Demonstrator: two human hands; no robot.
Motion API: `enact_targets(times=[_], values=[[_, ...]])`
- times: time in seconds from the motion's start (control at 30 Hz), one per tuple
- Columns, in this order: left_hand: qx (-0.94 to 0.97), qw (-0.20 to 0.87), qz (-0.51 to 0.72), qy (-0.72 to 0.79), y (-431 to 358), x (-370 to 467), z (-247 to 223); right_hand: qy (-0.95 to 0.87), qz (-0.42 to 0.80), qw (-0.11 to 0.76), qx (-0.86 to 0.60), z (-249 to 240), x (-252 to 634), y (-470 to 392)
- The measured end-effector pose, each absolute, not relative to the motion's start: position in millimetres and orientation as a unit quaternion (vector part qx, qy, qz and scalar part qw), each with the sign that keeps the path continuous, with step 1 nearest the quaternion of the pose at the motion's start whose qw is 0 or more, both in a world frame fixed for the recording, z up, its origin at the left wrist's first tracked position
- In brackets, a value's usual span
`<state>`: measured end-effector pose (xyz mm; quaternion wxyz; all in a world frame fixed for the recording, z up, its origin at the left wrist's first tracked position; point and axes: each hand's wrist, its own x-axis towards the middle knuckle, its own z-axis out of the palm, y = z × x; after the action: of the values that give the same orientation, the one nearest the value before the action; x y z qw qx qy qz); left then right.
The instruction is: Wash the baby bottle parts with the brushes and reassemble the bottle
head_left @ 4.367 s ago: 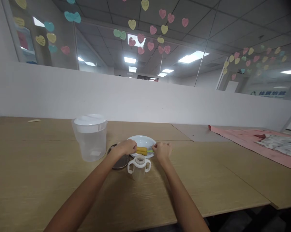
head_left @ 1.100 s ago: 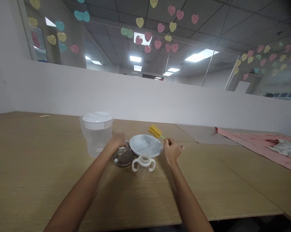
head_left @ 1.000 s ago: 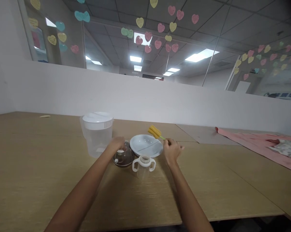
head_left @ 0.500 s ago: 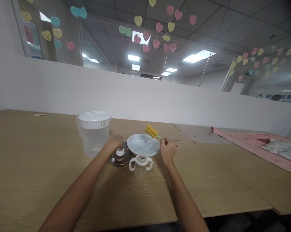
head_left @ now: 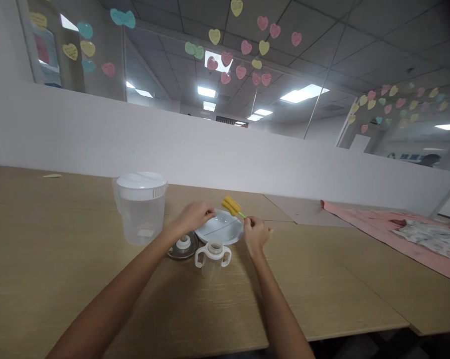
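Note:
My right hand (head_left: pixel 256 234) is closed on the thin green handle of a bottle brush with a yellow sponge head (head_left: pixel 231 205), which points up and left above the plate's far edge. Over the left side of the white plate (head_left: pixel 225 234), my left hand (head_left: pixel 197 215) hangs with fingers loosely bent and nothing seen in them. Below it, a white bottle cap (head_left: pixel 183 242) rests on a glass lid (head_left: pixel 178 253) with a dark look. A clear bottle with two white handles (head_left: pixel 213 259) stands upright and uncapped in front of the plate.
A clear pitcher with a white lid (head_left: pixel 142 214) stands left of my left hand. Pink cloth (head_left: pixel 359 219) with a patterned fabric (head_left: pixel 428 235) lies at the right. A low white wall (head_left: pixel 195 149) runs behind the wooden table (head_left: pixel 322 279).
My left hand has left the white cap on the glass lid and moved up and right over the plate. The brush stays in my right hand. The view has shifted slightly.

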<state>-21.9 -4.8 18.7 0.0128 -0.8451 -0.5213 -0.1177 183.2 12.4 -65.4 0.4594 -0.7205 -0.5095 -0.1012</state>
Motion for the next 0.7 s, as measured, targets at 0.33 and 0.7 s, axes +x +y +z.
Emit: enact_targets(times=[0.33, 0.7], values=[[-0.922, -0.173, -0.081, -0.338, -26, -10, 9, -0.482, -0.067, 0.474, -0.734, -66, 192, 17], [-0.913, -0.217, -0.149, -0.311, -32, -26, 4, -0.502, -0.052, 0.554, -0.662, -82, 196, -3]])
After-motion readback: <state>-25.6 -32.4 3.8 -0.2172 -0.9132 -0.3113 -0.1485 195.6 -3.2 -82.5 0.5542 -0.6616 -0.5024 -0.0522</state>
